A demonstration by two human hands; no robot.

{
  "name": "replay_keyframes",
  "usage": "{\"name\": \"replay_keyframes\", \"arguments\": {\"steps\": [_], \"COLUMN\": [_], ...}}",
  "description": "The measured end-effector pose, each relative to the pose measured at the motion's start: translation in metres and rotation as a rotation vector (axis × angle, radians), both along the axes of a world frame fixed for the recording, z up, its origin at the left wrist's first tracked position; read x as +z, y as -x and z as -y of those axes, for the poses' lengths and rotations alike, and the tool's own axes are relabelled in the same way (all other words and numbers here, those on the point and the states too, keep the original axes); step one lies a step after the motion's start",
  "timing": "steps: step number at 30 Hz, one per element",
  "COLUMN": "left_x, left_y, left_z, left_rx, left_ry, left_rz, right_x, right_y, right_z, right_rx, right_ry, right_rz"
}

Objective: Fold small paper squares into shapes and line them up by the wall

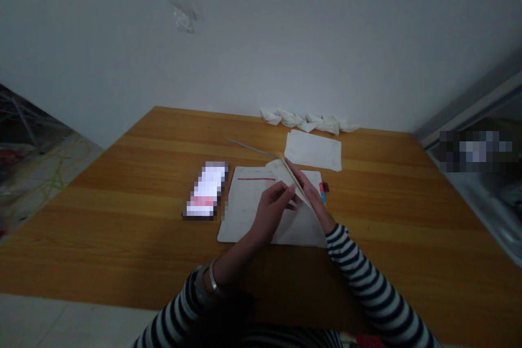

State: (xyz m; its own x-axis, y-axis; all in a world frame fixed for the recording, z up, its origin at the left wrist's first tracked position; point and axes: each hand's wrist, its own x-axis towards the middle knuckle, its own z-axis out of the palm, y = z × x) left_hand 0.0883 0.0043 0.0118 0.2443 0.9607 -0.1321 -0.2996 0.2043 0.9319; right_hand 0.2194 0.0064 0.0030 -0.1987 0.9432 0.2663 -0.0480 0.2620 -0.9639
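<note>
Spreading beneath everything, the orange-brown wooden counter (122, 196) runs back to a pale wall (244, 54). Two black-and-white striped sleeves (375, 283) reach in from the near edge, the forearms converging towards the middle. Between them and the wall lies an open, white-paged notebook with rounded corners (244, 212), and both hands are above it. The left hand (271, 206) bends at the wrist, fingers curled inward, the thumb against a thin, cream-coloured paper piece (299, 190); whether it pinches the paper, I cannot tell. The right hand (312, 190) grasps that same piece, its fingers stretched forward along the outer side. The paper stands tilted over the notebook's right half; whether it is a loose sheet or a notebook leaf is unclear.

Behind the notebook sit rectangular white paper sheets (314, 150), with a row of crumpled white folds (308, 122) along the wall. A black-edged phone with a blurred, lit screen (206, 190) lies just left of the notebook. Smaller still are a slim grey rod (250, 148), a silver-coloured bracelet (213, 277) on the left wrist and small red and blue tabs (322, 190) at the notebook's right edge.
</note>
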Motion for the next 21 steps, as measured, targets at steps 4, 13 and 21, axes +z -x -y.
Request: {"name": "replay_keyframes", "arguments": {"steps": [4, 13, 21], "left_x": [-0.003, -0.015, -0.034], "left_y": [0.013, 0.109, 0.118], "left_z": [-0.004, -0.023, -0.013], "left_rx": [0.048, 0.247, 0.300], "left_ry": [0.093, 0.015, -0.117], "left_rz": [0.030, -0.675, -1.028], "right_x": [0.004, 0.026, -0.042], "right_y": [-0.021, -0.057, 0.012], "right_z": [-0.007, -0.019, -0.039], "right_rx": [-0.238, -0.300, -0.091], "right_ry": [-0.046, -0.161, -0.208], "right_rz": [0.033, 0.527, 1.172]}}
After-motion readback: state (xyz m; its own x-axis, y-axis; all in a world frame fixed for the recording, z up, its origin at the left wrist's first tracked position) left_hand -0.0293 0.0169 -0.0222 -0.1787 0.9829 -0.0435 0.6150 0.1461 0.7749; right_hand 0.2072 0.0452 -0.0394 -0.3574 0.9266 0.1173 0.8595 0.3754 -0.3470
